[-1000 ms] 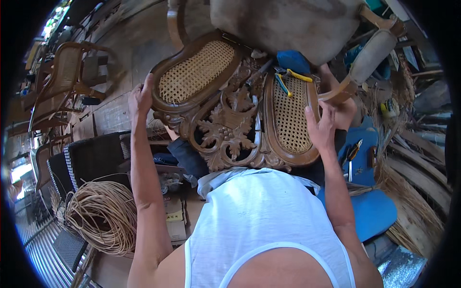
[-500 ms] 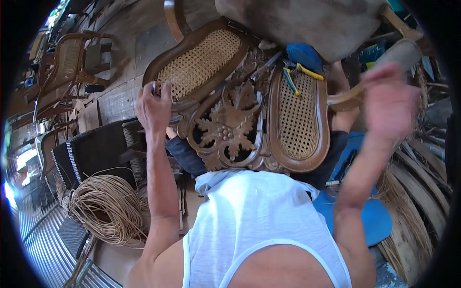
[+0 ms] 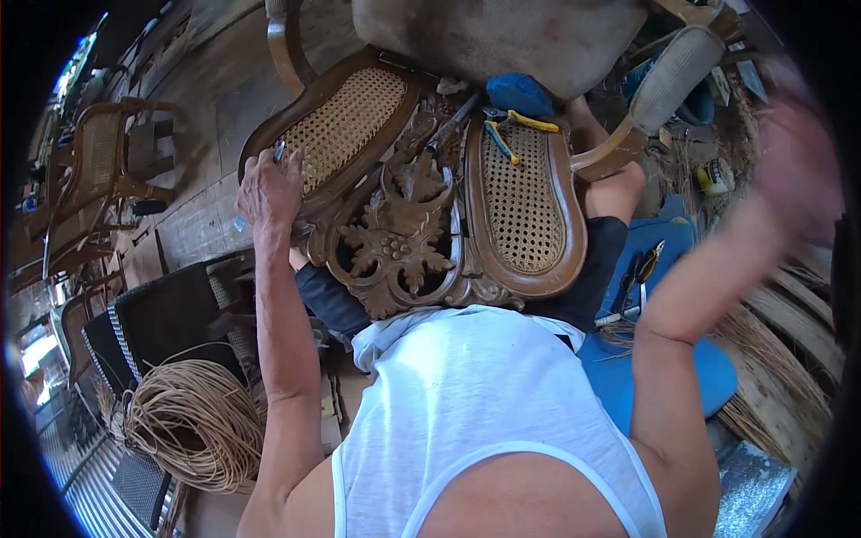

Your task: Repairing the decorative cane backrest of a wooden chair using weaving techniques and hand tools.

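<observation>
Across my lap lies a carved wooden chair back (image 3: 395,255) with leaf and grape shapes in its middle. A woven cane panel fills each side: the left panel (image 3: 354,121) and the right panel (image 3: 525,220). My left hand (image 3: 272,190) rests at the left panel's outer frame, its fingers closed round a slim object with pale bluish ends; its kind is not clear. Pliers (image 3: 513,130) with yellow and blue handles lie spread on the right panel's upper end, beside a blue lump (image 3: 520,94). Out at the far right, my right hand (image 3: 798,170) is smeared by motion.
A coil of rattan (image 3: 193,421) sits at lower left, near dark woven furniture (image 3: 170,309). Another cane chair (image 3: 94,170) stands at far left. On my right are a blue seat (image 3: 691,386), dark-handled pliers (image 3: 647,260), a small tub (image 3: 715,177) and wooden strips (image 3: 789,305).
My right hand has swung outward to the right, away from the chair's padded arm. The view has shifted, uncovering the dark-handled pliers and the tub. My left hand stays by the left panel.
</observation>
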